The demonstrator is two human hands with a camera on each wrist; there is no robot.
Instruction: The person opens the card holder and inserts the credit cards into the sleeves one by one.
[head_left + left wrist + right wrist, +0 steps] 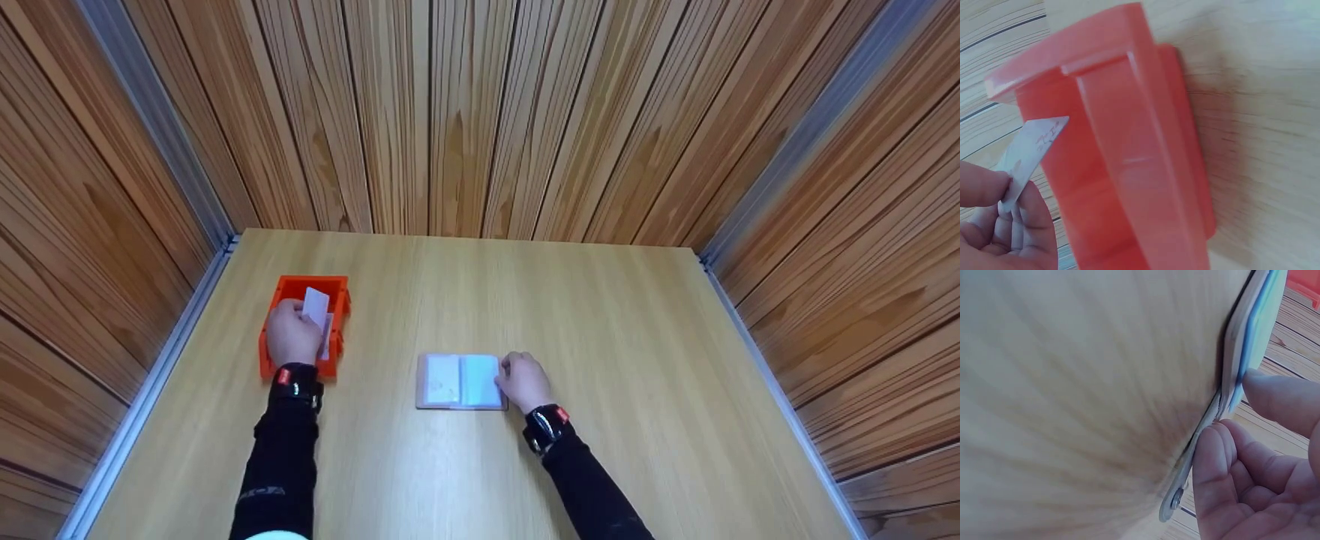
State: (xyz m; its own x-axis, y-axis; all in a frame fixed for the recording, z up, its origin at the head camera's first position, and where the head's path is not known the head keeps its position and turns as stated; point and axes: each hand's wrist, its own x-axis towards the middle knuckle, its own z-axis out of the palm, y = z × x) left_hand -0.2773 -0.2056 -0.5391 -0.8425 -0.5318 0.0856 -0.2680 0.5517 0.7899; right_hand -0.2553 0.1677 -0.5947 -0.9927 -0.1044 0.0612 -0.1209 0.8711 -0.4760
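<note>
My left hand (292, 334) pinches a white card (316, 304) between thumb and fingers over the orange bin (346, 300). Reddish marks show on the card (1030, 149) in the left wrist view. Another pale card (327, 341) is partly visible inside the bin. On the table lies an open card holder (442, 379) with clear sleeves, its left page whitish and its right page bluish. My right hand (526, 381) holds the holder's right edge, thumb on the page side and fingers curled at the cover. A strap with a metal snap (1176, 498) sticks out below those fingers.
The light wooden table (600, 322) is bounded by wood-plank walls (480, 112) at the back and sides. Metal rails (780, 405) run along the left and right table edges. The bin stands at the left, apart from the card holder.
</note>
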